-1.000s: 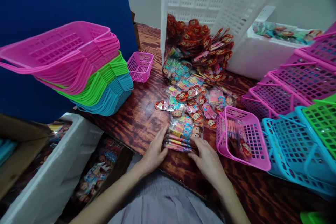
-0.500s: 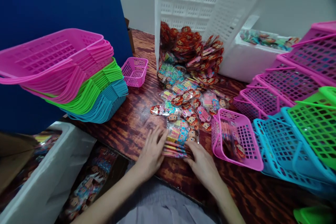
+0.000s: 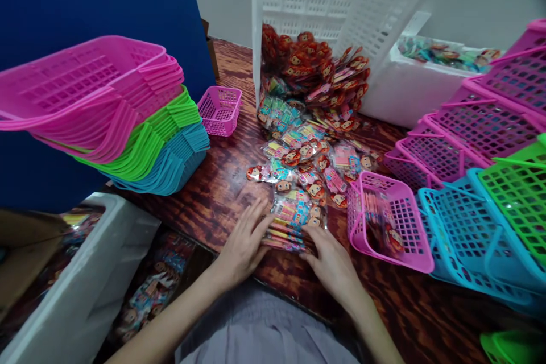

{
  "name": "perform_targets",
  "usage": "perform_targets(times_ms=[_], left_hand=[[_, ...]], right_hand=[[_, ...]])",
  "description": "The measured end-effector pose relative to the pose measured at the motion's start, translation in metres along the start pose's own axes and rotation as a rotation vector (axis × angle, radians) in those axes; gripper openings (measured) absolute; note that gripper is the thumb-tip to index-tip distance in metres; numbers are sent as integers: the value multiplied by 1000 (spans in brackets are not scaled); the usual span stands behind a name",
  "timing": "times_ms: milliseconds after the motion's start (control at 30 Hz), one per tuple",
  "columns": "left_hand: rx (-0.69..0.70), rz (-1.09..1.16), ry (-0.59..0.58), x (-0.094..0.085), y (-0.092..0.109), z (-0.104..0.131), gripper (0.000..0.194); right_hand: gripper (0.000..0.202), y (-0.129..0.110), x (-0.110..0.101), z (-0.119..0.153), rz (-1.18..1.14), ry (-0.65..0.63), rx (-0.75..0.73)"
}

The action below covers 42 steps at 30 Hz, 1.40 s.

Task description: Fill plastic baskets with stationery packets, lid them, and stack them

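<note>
Between my hands stands a small stack of candy-like plastic packets (image 3: 283, 239), edges toward me, on the wood-grain table. My left hand (image 3: 244, 240) presses its left end, fingers together and pointing away. At the other end, my right hand (image 3: 329, 253) grips with thumb and curled fingers. Directly behind the stack lie flat packets (image 3: 294, 210) with printed red-haired cartoon heads. More loose packets (image 3: 311, 153) spread back from there. A pink basket (image 3: 420, 256) right of my right hand holds several upright packets (image 3: 379, 216).
A white crate (image 3: 298, 3) lies on its side at the back, heaped packets (image 3: 302, 62) spilling out. Nested baskets (image 3: 140, 119) tower at left, near a small pink basket (image 3: 219, 114). Blue (image 3: 473, 239) and green baskets (image 3: 520, 193) crowd the right. A foam box (image 3: 123, 244) sits low left.
Both hands stay at the ends of the packet stack, barely moving. The whole view has shifted slightly as the head tilted; nothing was picked up or let go.
</note>
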State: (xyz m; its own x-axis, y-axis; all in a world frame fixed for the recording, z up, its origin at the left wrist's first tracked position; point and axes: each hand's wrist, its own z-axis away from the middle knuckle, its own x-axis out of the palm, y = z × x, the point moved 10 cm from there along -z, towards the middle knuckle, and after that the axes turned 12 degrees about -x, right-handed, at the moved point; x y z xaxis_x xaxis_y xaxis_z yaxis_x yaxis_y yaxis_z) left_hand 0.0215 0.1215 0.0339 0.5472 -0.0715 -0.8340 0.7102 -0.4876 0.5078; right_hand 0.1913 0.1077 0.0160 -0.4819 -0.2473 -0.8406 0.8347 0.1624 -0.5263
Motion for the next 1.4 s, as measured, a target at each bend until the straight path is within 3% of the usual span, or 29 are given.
perform_targets(times_ms=[100,200,433,533,667,800,900,1000,1067,1167,1333,1400], left_hand=[[66,11,71,-4,6,7,43],[93,1,107,-4,8,10,33],[82,-6,128,-3,7,11,28],[65,-44,102,-2,13,3,38],[87,-173,-74,12,25,-17,62],[138,-195,-298,29,30,-24,26],[99,-206,-344,35,25,-20,12],[62,-198,-348,39,20,-15,11],[53,-182,-344,40,18,-13,13],[49,-179,-323,40,17,-13,13],[50,-188,-323,40,18,-15,12],[52,-193,-326,39,19,-15,12]], right_hand=[[51,0,2,0,3,-5,-7],[50,0,3,1,3,2,-7],[49,-1,2,2,-16,21,-14],[49,-3,4,0,-6,14,-16],[44,-7,2,-3,-45,-39,-55],[34,-10,-10,-2,-308,-131,-96],[26,0,-32,-11,-417,-21,-70],[28,17,-50,-31,-218,143,-8],[27,24,-50,-47,-75,166,26],[29,26,-41,-70,37,119,29],[73,15,-21,-86,168,-39,-71],[76,17,-18,-86,228,-60,-54]])
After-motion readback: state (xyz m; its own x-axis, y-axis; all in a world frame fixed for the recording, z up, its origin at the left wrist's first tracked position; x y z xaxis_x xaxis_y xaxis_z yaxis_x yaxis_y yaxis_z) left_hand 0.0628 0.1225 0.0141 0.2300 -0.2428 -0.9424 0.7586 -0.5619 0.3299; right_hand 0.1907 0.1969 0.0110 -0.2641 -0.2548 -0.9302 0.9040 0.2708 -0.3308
